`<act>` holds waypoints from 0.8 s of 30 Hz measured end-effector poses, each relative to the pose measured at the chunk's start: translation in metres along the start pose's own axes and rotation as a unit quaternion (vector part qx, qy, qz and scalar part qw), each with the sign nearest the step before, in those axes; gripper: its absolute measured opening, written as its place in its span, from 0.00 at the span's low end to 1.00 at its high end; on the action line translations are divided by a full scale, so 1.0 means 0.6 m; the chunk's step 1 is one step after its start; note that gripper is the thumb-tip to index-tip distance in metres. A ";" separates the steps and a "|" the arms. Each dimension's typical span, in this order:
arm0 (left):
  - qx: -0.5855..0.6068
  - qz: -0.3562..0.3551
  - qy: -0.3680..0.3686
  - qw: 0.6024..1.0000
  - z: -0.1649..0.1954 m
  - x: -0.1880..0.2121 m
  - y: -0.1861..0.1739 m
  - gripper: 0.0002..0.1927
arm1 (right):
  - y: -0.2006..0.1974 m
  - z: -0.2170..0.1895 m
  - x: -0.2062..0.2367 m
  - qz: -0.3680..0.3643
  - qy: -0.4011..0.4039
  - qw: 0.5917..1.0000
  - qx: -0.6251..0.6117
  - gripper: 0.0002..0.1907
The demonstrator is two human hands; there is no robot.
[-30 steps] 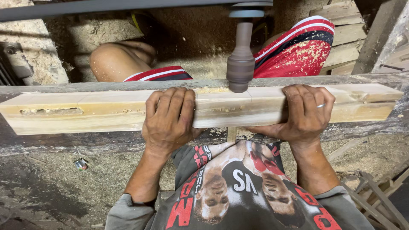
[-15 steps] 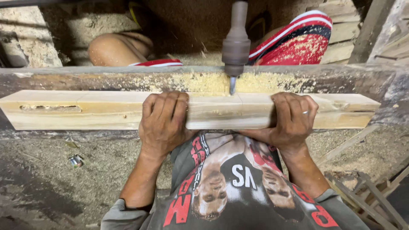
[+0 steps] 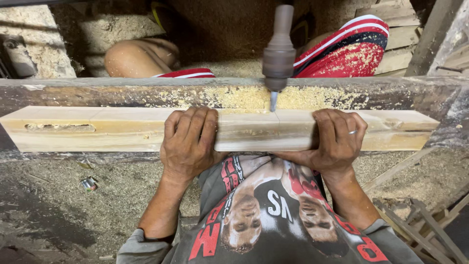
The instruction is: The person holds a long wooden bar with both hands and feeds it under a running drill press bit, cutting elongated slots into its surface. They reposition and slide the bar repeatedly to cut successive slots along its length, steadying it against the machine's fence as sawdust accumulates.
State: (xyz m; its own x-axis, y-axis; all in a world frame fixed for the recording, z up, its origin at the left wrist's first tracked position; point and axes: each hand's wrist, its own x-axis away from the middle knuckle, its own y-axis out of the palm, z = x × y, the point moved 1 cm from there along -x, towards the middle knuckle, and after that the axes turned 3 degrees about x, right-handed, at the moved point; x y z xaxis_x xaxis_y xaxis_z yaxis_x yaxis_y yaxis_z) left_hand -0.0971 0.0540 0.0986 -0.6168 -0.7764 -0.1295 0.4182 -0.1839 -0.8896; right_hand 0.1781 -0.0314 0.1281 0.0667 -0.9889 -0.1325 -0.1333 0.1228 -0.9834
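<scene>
A long pale wooden beam [image 3: 122, 128] lies across a dusty machine bed [image 3: 146, 93]. My left hand [image 3: 189, 144] grips it from the near side, left of centre. My right hand [image 3: 337, 142], a ring on one finger, grips it right of centre. Between my hands a vertical drill chuck [image 3: 279, 56] hangs down, and its bit [image 3: 273, 101] touches the beam's far top edge at a pencil line. A rough slot [image 3: 61, 127] is cut in the beam's near face toward its left end.
Beyond the bed another person sits, with a bare knee [image 3: 139, 56] and red striped shorts [image 3: 349, 51]. Sawdust covers the bed and the floor [image 3: 73, 205]. Stacked boards [image 3: 391, 29] stand at the back right, wooden slats [image 3: 420, 230] lie at lower right.
The beam and both hands have shifted left and toward me. The chuck now sits farther back over the beam, its bit exposed at the beam's far edge.
</scene>
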 end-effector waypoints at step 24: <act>0.009 -0.029 0.001 1.000 -0.002 -0.016 -0.004 0.32 | 0.005 0.008 0.008 -0.008 0.007 1.000 0.019 0.51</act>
State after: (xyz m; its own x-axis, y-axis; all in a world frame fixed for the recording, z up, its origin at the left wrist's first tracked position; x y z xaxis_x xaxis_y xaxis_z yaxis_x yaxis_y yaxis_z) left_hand -0.0930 0.0623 0.1016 -0.6412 -0.7633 -0.0794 0.3942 -0.2388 -0.8874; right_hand 0.1830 -0.0352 0.1242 0.0545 -0.9918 -0.1154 -0.0948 0.1099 -0.9894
